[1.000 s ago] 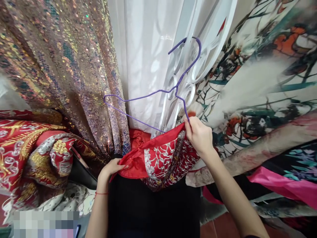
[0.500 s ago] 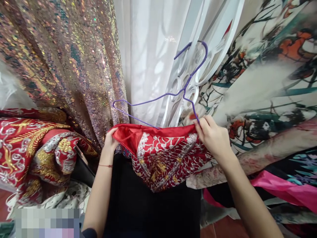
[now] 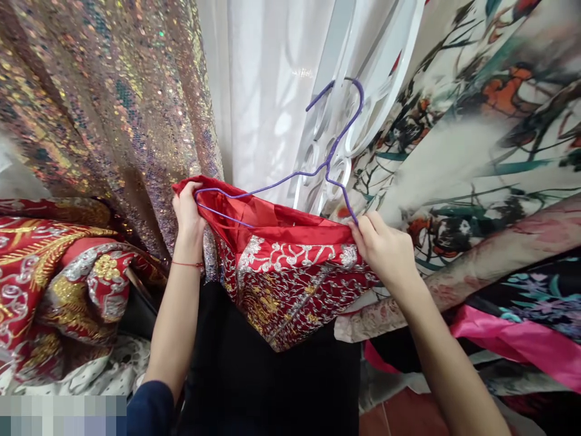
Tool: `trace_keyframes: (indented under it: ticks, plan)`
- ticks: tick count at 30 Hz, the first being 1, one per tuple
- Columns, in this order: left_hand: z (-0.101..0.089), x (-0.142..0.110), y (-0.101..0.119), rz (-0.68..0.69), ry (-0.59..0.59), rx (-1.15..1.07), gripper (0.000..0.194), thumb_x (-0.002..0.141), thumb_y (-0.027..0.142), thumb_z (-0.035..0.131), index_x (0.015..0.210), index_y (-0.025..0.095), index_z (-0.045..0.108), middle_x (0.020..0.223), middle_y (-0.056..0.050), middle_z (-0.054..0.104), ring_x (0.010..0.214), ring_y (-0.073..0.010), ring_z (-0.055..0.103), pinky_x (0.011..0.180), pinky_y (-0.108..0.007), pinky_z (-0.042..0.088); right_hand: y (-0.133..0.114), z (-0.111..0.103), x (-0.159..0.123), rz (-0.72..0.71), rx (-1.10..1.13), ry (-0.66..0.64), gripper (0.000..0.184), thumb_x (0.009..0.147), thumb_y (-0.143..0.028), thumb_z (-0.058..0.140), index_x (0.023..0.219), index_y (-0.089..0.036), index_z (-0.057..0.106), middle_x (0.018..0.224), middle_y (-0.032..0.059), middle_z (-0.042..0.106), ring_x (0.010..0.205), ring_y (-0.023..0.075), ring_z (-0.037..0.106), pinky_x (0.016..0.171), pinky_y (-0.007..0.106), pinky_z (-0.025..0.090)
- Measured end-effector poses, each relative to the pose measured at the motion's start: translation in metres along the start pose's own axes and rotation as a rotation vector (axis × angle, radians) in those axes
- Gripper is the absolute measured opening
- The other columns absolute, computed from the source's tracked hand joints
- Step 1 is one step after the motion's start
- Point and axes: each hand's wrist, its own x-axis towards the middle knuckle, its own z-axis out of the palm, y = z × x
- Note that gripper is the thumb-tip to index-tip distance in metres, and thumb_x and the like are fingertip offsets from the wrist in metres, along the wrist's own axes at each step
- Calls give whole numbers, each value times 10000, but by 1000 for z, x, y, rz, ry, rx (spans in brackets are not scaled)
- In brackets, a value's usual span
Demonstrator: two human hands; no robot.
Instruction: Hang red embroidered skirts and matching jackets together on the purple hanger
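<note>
A red embroidered garment (image 3: 290, 284) with silver and gold stitching hangs between my hands, its plain red top edge pulled wide so the lining shows. My left hand (image 3: 188, 209) is closed on the left end of that edge. The left arm of a purple wire hanger (image 3: 329, 160) reaches into the opening, close to those fingers. At the other end, my right hand (image 3: 384, 248) pinches the top edge together with the hanger's right corner. The hanger's hook points up, and part of its bottom bar is hidden by the garment.
Sequined fabric (image 3: 149, 109) hangs behind on the left, near a sheer white curtain (image 3: 263, 91). A white openwork panel (image 3: 318, 145) leans behind the hanger. More red embroidered clothing (image 3: 59, 284) is heaped at left. Printed fabric (image 3: 472, 151) and a fabric roll (image 3: 436, 278) lie to the right.
My left hand has risen and moved left, drawing the garment's edge up and around the hanger's left end. The opening is wider. My right hand keeps its pinch.
</note>
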Motion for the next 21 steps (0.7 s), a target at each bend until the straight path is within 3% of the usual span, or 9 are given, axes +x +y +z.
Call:
trace_keyframes:
  ticks: [2, 4, 7, 11, 14, 18, 21]
  plan:
    - [-8, -9, 12, 92, 260, 105, 328, 798, 263, 536, 568, 208, 309, 528, 69, 277, 549, -76, 332, 585, -269, 297, -1, 0, -1, -12, 22, 24, 351, 1054, -298, 407, 761, -165, 548, 702, 15, 526, 525, 102, 415, 506, 276, 228]
    - [-17, -21, 23, 220, 348, 267, 400, 758, 224, 614, 540, 208, 279, 529, 70, 228, 541, -84, 231, 574, -289, 241, -3, 1, -3, -21, 38, 59, 341, 1051, -295, 428, 757, -168, 546, 680, 9, 514, 549, 110, 436, 526, 272, 248]
    - [-25, -35, 32, 329, 305, 452, 427, 774, 202, 643, 557, 212, 277, 543, 67, 224, 545, -96, 206, 589, -300, 226, -3, 2, -7, -30, 18, 125, 340, 1041, -292, 458, 732, -176, 539, 654, 2, 491, 569, 120, 433, 551, 271, 266]
    - [-22, -43, 40, 304, 261, 541, 302, 779, 162, 632, 621, 216, 381, 564, 59, 301, 540, -110, 287, 613, -293, 282, -1, -1, -13, -12, -10, 226, 249, 1003, -294, 535, 800, -170, 606, 647, -2, 490, 573, 131, 429, 560, 274, 289]
    - [-17, -50, 45, 272, 226, 535, 137, 767, 142, 620, 836, 219, 531, 594, 51, 441, 533, -133, 405, 620, -296, 332, 0, -5, -18, -28, -32, 322, 190, 959, -322, 606, 894, -149, 646, 665, 8, 518, 582, 139, 431, 566, 279, 308]
    - [-11, -60, 46, 268, 166, 439, 312, 738, 93, 602, 1010, 221, 523, 610, 61, 510, 519, -132, 481, 591, -280, 362, 1, -7, -24, -154, -51, 431, 284, 913, -424, 653, 894, -140, 650, 667, 28, 546, 634, 164, 455, 621, 305, 325]
    - [-6, -64, 45, 285, 148, 348, 319, 732, 74, 601, 997, 224, 509, 624, 72, 499, 507, -103, 479, 553, -253, 363, -5, -4, -27, -235, -18, 384, 309, 908, -468, 644, 930, -160, 661, 730, 48, 621, 723, 193, 510, 725, 338, 351]
